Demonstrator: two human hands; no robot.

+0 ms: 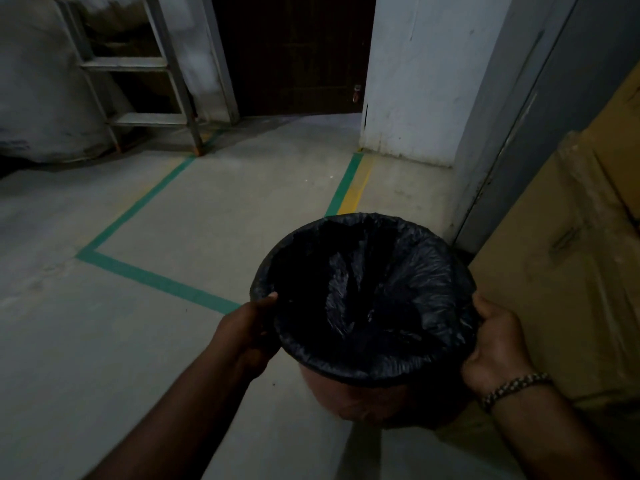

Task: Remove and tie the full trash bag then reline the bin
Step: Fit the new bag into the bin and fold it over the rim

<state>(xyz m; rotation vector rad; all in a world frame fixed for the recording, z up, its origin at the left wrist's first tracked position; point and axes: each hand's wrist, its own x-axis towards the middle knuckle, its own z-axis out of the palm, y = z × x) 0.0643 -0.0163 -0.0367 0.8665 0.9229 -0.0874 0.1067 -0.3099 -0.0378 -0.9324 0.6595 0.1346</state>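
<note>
Bin [346, 400] lined with black bag [381, 289], left hand [249, 332] and right hand [498, 344] gripping its rim, opposite sides

The black crinkled plastic trash bag [363, 299] is showing grey sheen along its folds, and the round plastic bin [353, 400] is showing reddish-brown. Green tape lines [156, 280] are crossing the pale grey concrete floor [138, 341] at nine o'clock. A yellow stripe [356, 188] is edging one at twelve. Tan cardboard boxes [554, 271] are showing at three. The beaded bracelet [516, 388] is alternating dark and pale.
</note>
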